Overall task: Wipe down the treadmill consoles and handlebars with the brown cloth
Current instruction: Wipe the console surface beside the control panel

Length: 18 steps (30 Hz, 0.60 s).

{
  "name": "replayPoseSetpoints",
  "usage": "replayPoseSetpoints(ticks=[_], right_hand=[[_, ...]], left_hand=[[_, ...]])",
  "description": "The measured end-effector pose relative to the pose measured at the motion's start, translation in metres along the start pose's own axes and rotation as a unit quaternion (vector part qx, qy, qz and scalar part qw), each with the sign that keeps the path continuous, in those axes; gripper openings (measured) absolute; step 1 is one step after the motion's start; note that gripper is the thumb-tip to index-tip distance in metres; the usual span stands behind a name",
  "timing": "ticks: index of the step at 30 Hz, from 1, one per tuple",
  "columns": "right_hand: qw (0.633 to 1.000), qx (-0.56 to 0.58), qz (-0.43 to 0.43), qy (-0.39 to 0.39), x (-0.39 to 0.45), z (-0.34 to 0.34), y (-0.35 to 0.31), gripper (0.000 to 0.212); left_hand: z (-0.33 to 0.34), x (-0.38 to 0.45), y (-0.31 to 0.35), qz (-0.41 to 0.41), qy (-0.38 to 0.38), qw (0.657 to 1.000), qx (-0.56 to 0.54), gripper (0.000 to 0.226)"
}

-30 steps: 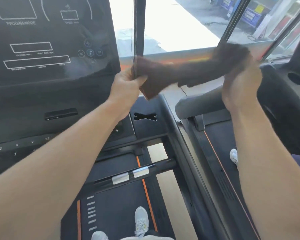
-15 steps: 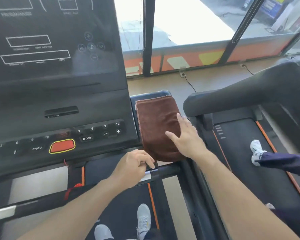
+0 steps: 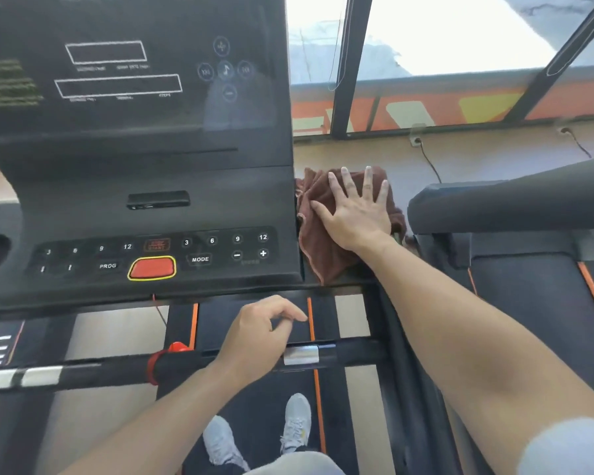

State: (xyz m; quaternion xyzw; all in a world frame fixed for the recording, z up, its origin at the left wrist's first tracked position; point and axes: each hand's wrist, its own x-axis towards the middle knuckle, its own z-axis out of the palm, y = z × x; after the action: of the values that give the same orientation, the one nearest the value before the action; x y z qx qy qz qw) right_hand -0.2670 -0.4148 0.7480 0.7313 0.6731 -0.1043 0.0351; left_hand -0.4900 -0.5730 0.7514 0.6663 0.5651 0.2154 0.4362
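right hand [image 3: 355, 214] pressing flat, fingers [image 3: 347, 181] spread straight, on the brown cloth [image 3: 323, 248] bunched just right of the console [image 3: 144, 186]. left hand [image 3: 258, 334] hovers over the handlebar [image 3: 350, 353], fingers loosely curled, gripping nothing.

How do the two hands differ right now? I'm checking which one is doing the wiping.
The right hand lies flat with fingers spread, pressing the brown cloth beside the console; the left hand is loosely curled and holds nothing. The right hand is up at console level; the left hand hangs lower, near the handlebar. Both are bare.
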Motion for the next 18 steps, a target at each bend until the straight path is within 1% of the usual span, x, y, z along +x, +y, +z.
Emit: replayPoseSetpoints(ticks=[4,7,9,11,12,15,18], right_hand=[[0.997,0.026,-0.072,-0.003,-0.033,0.009,-0.012,0.069],[0.995,0.029,-0.091,0.003,-0.086,0.024,-0.008,0.065],[0.998,0.009,-0.062,0.021,-0.126,0.039,-0.001,0.066],[0.999,-0.015,-0.006,0.03,-0.154,0.046,0.01,0.068],[0.999,-0.014,0.024,0.022,-0.16,0.046,0.014,0.069],[0.996,0.034,0.088,-0.011,-0.148,0.038,0.017,0.073],[0.99,0.088,0.113,-0.014,-0.109,0.026,0.019,0.077]], left_hand=[[0.004,0.001,0.007,0.003,0.014,1.0,0.003,0.035],[0.014,0.003,0.013,0.03,0.033,0.999,0.006,0.035],[0.024,0.004,0.017,0.039,0.045,0.998,0.007,0.034],[0.032,0.003,0.02,0.039,0.048,0.998,0.002,0.034],[0.035,0.001,0.021,0.04,0.047,0.998,-0.001,0.035],[0.033,-0.006,0.021,0.037,0.052,0.998,-0.008,0.039],[0.019,-0.013,0.015,0.019,0.068,0.997,-0.005,0.041]])
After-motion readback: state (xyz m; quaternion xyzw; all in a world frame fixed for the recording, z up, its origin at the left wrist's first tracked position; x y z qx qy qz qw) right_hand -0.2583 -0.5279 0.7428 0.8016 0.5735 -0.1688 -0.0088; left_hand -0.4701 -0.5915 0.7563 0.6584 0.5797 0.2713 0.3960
